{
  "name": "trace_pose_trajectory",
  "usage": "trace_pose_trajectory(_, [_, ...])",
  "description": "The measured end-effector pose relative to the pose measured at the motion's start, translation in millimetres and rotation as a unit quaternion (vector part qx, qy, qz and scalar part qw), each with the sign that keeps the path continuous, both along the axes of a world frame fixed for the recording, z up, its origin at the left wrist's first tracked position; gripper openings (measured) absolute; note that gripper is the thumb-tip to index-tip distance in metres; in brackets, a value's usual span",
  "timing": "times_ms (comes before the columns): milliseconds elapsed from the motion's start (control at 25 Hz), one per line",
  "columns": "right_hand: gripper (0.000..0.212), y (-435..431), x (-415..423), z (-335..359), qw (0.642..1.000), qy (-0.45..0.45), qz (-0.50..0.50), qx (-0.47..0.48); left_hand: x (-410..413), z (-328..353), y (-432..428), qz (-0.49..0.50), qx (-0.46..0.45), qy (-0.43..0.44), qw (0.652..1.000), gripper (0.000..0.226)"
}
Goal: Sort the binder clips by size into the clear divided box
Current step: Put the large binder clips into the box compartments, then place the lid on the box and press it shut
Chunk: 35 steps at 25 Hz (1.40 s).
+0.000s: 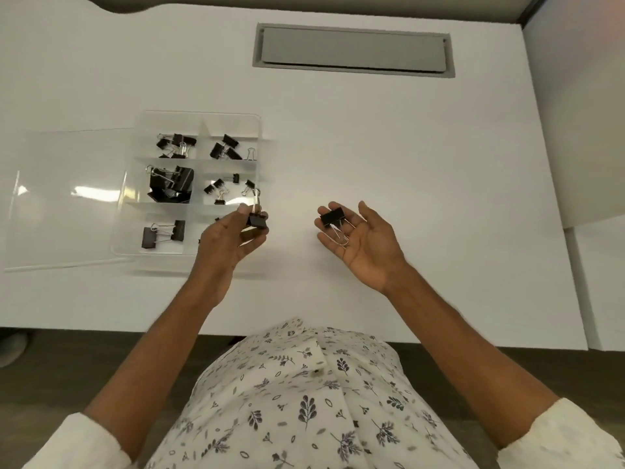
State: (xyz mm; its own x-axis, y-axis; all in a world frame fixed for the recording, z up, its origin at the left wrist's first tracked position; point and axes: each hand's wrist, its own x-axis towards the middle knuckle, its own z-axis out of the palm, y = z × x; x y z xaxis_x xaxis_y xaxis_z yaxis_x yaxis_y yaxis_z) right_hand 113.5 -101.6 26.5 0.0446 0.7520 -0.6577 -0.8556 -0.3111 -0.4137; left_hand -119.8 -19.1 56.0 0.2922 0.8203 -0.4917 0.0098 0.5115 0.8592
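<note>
White table, grey hatch set flush at the far side, well apart from the rest. Box sits left of centre, with its clear lid flat on the table against its left side. Six cells in two columns. Far-left clips: a tangled heap. Far-right clips: a few, similar size. Middle-left: big clips, packed. Middle-right: small clips, scattered. Near-left pair lies flat. Near-right cell is mostly hidden behind the left hand, so can't tell its contents. That hand grips the pinched clip between thumb and fingers, wire handles up, over the box's right edge. Right hand is palm up, fingers relaxed, not gripping. Palm clip lies loose on its fingers, handles toward the wrist, well right of the box.
</note>
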Motion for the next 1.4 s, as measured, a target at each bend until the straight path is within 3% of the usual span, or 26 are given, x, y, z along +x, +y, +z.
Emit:
trace_pose_trajectory(120, [0.058,25,-66,18,0.999,-0.007,0.051,0.011,-65,9,17,0.01,0.096,0.123,0.988,0.029])
trace_pose_trajectory(240, [0.054,55,-135,32,0.994,-0.028,0.099,0.035,-122,12,43,0.005,0.198,0.255,0.947,0.033])
trace_pose_trajectory(360, [0.058,85,-193,40,0.984,-0.094,0.134,0.066,-160,3,65,-0.013,0.251,0.325,0.912,0.037])
trace_pose_trajectory(480, [0.061,103,-233,43,0.958,-0.203,0.175,0.097,-180,0,73,-0.015,0.256,0.352,0.9,0.039])
trace_pose_trajectory(640, [0.057,101,-261,30,0.916,-0.338,0.182,0.114,-212,-4,69,0.007,0.268,0.302,0.915,0.037])
trace_pose_trajectory(840, [0.04,84,-275,22,0.828,-0.499,0.206,0.152,-252,-33,40,0.013,0.249,0.296,0.922,0.037])
trace_pose_trajectory(1000, [0.037,85,-294,14,0.754,-0.536,0.313,0.215,-279,-43,23,0.045,0.184,0.339,0.922,0.044])
trace_pose_trajectory(1200, [0.048,107,-343,17,0.628,-0.573,0.44,0.291,-322,-64,51,0.08,0.197,0.421,0.882,0.056])
trace_pose_trajectory(1360, [0.051,134,-375,15,0.578,-0.598,0.468,0.298,-355,-85,105,0.085,0.181,0.504,0.84,0.076])
trace_pose_trajectory(1400, [0.052,141,-381,11,0.564,-0.61,0.474,0.291,-362,-90,115,0.074,0.16,0.508,0.843,0.084])
